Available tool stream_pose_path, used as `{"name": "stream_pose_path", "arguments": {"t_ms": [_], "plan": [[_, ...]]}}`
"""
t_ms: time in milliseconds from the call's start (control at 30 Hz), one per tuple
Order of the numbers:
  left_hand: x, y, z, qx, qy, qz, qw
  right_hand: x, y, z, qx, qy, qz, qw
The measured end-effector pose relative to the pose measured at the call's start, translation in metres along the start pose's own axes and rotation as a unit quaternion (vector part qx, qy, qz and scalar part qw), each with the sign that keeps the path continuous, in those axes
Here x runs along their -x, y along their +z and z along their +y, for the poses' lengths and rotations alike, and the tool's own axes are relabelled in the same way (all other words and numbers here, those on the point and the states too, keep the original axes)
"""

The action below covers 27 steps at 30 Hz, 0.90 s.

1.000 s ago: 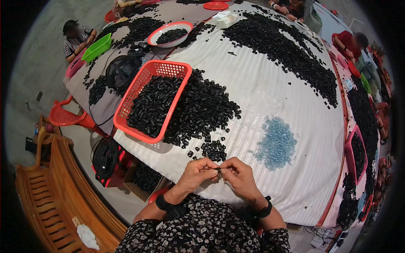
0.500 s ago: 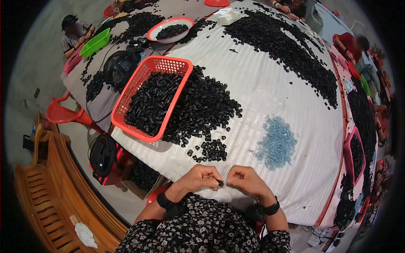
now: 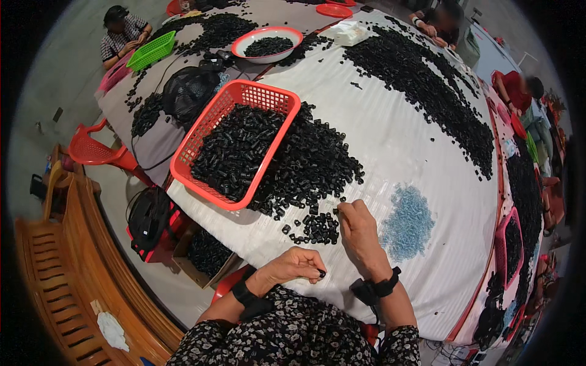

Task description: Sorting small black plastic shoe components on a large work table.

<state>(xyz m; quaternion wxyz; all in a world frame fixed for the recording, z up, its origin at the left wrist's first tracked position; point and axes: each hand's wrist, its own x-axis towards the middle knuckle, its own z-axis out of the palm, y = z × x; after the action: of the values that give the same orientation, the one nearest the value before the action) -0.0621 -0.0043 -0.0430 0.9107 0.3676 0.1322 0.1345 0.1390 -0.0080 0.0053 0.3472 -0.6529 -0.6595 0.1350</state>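
Observation:
Close to my body, my left hand (image 3: 295,266) pinches a small black plastic piece (image 3: 321,274) between thumb and fingertips. My right hand (image 3: 361,235) reaches forward with its fingers drawn together, at the right edge of a small cluster of black pieces (image 3: 320,228). A dark bit shows at its fingertips; whether it is gripped or lies on the cloth I cannot tell. Right of that hand lies a heap of small clear bluish pieces (image 3: 408,222). Beyond the cluster spreads a large pile of black pieces (image 3: 323,152), beside a red basket (image 3: 285,128) full of them.
A white cloth (image 3: 421,165) covers the table. Farther off are a red-rimmed bowl (image 3: 293,52), a green basket (image 3: 152,53) and a long band of black pieces (image 3: 421,85). A dark mesh fan (image 3: 186,94) stands left of the red basket. Other people sit around the table.
My right hand has moved forward, away from my left hand, to the small cluster of black pieces. The left hand still holds its black piece near my body. The view has shifted slightly.

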Motion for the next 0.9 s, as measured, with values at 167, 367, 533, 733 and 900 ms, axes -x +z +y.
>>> {"name": "stream_pose_path", "arguments": {"t_ms": [167,367,533,733,900], "plan": [[0.000,0.000,0.000,0.018,-0.008,0.013,1.000,-0.009,0.010,0.007,0.089,-0.064,-0.077,0.991],[-0.001,-0.001,0.000,0.014,0.005,0.010,1.000,-0.007,0.004,0.005,0.101,-0.072,-0.092,0.988],[-0.002,0.003,0.007,0.042,0.046,0.079,0.995,0.005,-0.006,0.014,-0.056,-0.009,-0.007,0.998],[-0.009,0.008,0.018,0.026,0.104,0.124,0.986,0.027,-0.013,0.004,-0.391,0.252,-0.103,0.879],[-0.016,0.018,0.018,-0.054,0.093,0.190,0.976,0.040,-0.012,-0.001,-0.557,0.239,-0.108,0.788]]}}
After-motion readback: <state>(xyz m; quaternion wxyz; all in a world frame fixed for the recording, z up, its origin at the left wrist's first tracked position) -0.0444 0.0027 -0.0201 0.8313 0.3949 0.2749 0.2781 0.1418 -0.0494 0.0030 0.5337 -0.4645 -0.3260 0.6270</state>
